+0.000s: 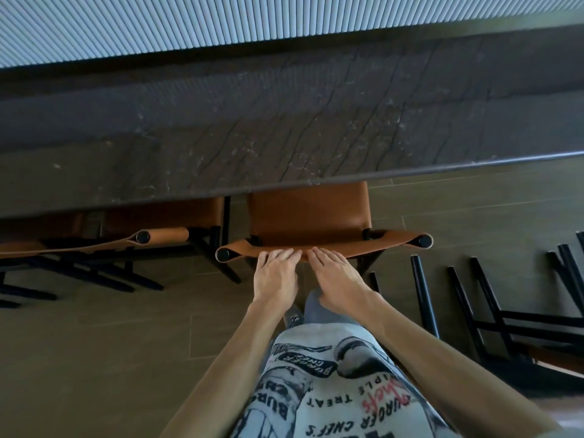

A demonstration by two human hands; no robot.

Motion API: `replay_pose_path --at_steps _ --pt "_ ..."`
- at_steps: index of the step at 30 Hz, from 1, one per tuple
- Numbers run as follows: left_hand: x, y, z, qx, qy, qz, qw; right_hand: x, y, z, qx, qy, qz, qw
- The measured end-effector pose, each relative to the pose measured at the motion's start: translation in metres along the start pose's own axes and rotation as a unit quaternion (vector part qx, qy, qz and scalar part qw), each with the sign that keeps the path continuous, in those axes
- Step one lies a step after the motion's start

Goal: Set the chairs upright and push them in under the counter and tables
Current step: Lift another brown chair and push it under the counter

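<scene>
Here your left hand (275, 273) and right hand (339, 279) lie flat, fingers spread, side by side on the top of the brown chair's (309, 216) backrest, gripping nothing. That chair stands upright with its seat partly under the dark stone table (252, 121). Another upright chair (164, 229) sits just left, and a tipped chair (505, 327) lies on the floor to your right.

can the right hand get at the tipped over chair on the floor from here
Probably yes. The tipped chair lies on open floor off to the right, nothing between. But the right hand rests on the upright chair's backrest, so it must let go and stoop.
</scene>
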State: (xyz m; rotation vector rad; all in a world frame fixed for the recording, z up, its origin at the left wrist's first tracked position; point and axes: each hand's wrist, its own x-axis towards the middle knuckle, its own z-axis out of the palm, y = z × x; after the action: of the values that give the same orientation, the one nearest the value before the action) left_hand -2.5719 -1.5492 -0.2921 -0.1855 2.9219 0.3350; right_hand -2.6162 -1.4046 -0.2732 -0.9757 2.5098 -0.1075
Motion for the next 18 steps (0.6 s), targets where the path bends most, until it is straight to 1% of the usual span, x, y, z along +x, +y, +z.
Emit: replay_pose_path --at_steps 5,9,11,14,18 --pt "0.005 -0.006 0.000 0.000 0.011 0.017 1.000 0.005 0.005 0.010 0.025 0.024 0.003 0.999" --pt "0.018 -0.013 0.000 0.001 0.018 0.045 0.999 0.010 0.015 0.019 0.030 0.099 0.008 0.995" --pt "0.027 -0.017 0.000 0.000 0.011 0.042 0.999 0.017 0.022 0.019 0.027 0.128 0.012 0.991" --pt "0.044 -0.023 -0.001 0.019 -0.016 0.028 0.999 0.031 0.032 0.013 0.003 0.098 0.020 0.995" --pt "0.052 -0.025 0.005 0.049 -0.074 0.037 0.995 0.036 0.034 0.015 -0.031 0.077 0.034 0.996"
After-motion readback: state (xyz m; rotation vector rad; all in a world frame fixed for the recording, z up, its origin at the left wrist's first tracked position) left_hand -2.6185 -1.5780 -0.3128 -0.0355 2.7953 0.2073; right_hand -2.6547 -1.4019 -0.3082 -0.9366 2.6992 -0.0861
